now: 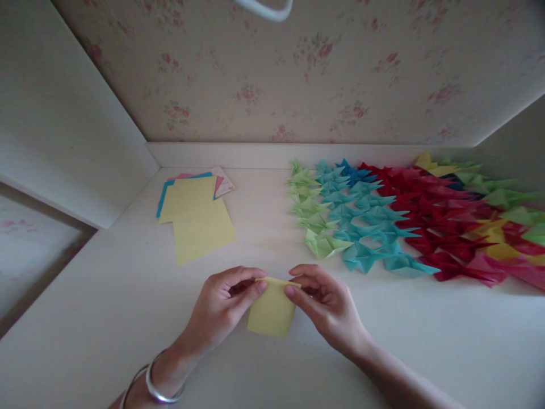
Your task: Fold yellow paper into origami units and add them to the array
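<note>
A small piece of folded yellow paper (272,313) is held between my two hands, low in the middle of the head view. My left hand (230,298) pinches its upper left corner between thumb and index finger. At the upper right corner, my right hand (321,304) grips it the same way, with the other fingers curled behind. Along the top edge runs a narrow strip that looks folded over. The paper's lower edge hangs toward me; whether it touches the table I cannot tell.
Loose sheets of yellow paper (204,227) lie at the left, over blue (162,199) and pink ones. Rows of folded paper cranes (361,255) in green, turquoise, blue, red and yellow cover the right back of the white table (106,318). A flowered wall (255,74) rises behind.
</note>
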Demonstrator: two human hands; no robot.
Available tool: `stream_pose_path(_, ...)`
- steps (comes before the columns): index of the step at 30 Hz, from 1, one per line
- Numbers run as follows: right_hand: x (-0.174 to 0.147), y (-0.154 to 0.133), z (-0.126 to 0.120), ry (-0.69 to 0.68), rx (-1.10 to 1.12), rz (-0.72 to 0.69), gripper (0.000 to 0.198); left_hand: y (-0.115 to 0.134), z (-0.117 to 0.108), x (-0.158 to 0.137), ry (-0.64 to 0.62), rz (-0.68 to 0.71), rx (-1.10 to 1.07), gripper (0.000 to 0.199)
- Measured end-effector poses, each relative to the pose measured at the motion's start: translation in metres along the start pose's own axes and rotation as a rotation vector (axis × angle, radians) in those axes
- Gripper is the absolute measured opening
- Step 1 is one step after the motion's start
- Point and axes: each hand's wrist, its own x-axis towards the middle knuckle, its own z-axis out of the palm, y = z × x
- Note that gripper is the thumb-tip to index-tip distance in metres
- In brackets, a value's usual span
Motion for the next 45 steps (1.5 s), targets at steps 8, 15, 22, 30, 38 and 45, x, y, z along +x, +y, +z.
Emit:
stream_pose_path(8, 0.006, -0.003, -0.001, 0.028, 0.005, 0.034, 0.023, -0.006, -0.001, 0.003, 0.055, -0.038, 0.063, 0.021)
stream_pose_path(15, 0.005, -0.003, 0.001, 0.021, 0.027, 0.064, 0.026, -0.004, -0.001, 0.004, 0.079, -0.01, 0.089, 0.015)
stream_pose_path(22, 0.009, -0.006, 0.002, -0.13, -0.061, 0.125, 0.043, -0.004, 0.0, -0.001, 0.154, 0.007, 0.104, 0.013)
stream_pose_path(30, 0.008, -0.005, 0.003, -0.195, -0.084, 0.125, 0.042, -0.004, 0.002, -0.003, 0.23, 0.076, 0.228, 0.012)
stream_pose_path(38, 0.005, -0.011, 0.003, -0.23, -0.163, 0.109, 0.044, -0.007, 0.0, -0.003, 0.307, 0.019, 0.17, 0.014)
stream_pose_path(45, 0.004, -0.017, 0.004, -0.315, -0.25, 0.117, 0.041, -0.004, -0.003, 0.0, 0.22, -0.008, 0.106, 0.019)
